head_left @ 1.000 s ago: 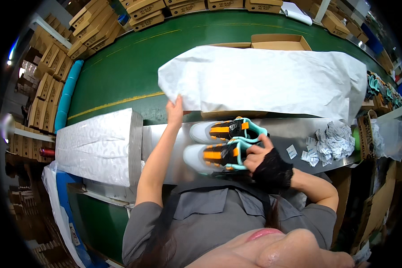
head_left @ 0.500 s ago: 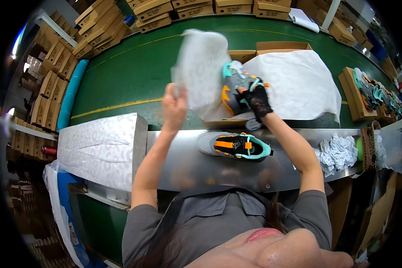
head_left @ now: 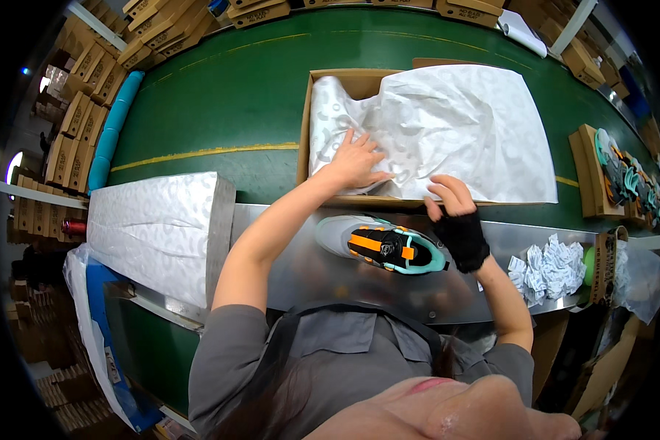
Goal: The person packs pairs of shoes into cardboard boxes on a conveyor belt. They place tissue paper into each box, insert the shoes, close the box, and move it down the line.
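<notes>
Evidently, I judged, paper-pressing was the step: L hand [head_left: 356, 161], fingers wide, on paper [head_left: 469, 121] over box [head_left: 303, 147]; R hand [head_left: 458, 227], fingers half-curled, apparently empty, near shoe [head_left: 381, 246] on bench [head_left: 301, 282]. Next move prob. req'd R grip on shoe.

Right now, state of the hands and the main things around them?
Left hand: spread, on the tissue paper
Right hand: gloved, fingers bent, nothing visibly held
Tissue paper: creased, unfolded
Cardboard box: open, partly covered
Shoe: upright, outside the box
Paper stack: piled
Paper slips: heaped
</notes>
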Tool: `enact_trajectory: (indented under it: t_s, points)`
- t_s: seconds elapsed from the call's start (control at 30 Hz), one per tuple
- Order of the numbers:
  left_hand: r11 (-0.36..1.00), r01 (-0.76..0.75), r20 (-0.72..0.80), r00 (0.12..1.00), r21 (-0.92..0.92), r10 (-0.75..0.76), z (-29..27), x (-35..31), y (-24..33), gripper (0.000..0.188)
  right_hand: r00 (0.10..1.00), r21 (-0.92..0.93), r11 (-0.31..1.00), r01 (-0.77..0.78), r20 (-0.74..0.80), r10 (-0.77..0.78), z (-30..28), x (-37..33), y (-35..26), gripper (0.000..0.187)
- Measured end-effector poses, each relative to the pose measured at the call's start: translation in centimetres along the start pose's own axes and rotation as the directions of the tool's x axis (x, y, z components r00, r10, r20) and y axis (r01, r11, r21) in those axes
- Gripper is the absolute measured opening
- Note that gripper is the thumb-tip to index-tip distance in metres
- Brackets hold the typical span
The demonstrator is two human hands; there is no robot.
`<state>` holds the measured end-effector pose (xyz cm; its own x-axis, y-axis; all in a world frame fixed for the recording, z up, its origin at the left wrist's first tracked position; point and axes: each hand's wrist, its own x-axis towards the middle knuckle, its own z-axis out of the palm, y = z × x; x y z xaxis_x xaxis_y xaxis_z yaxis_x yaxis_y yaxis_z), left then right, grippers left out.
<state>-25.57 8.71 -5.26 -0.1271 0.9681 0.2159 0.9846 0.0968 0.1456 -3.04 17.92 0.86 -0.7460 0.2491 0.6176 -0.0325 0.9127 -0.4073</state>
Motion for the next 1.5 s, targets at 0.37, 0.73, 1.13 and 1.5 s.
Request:
enact_trajectory:
  t_s: [0.37, 0.73, 1.13, 1.5]
  points:
    - [0.703, 0.172, 0.132, 0.985, -0.691, -0.111, -6.6, -5.4, 3.8, 0.066, 0.477, 0.504, 0.143, -0.852, 0.634, 0.609, -0.6, -15.1, 1.8, 0.041]
    - [0.257, 0.330, 0.207, 0.889, -0.908, -0.408, -7.5, -12.6, 6.3, 0.055, 0.689, 0.707, 0.139, -0.694, 0.594, 0.415, -2.0, -3.6, -4.9, 0.042]
    - [-0.545, 0.182, 0.504, 0.683, -0.819, -0.528, 1.2, 2.0, -2.7, 0.061, 0.447, 0.551, 0.104, -0.828, 0.539, 0.714, -0.2, -6.5, 0.8, 0.035]
    - [-0.460, 0.326, 0.516, 0.767, -0.826, -0.381, -4.6, -2.6, -1.6, 0.049, 0.411, 0.794, 0.146, -0.590, 0.140, 0.901, 2.5, -0.3, 2.5, 0.032]
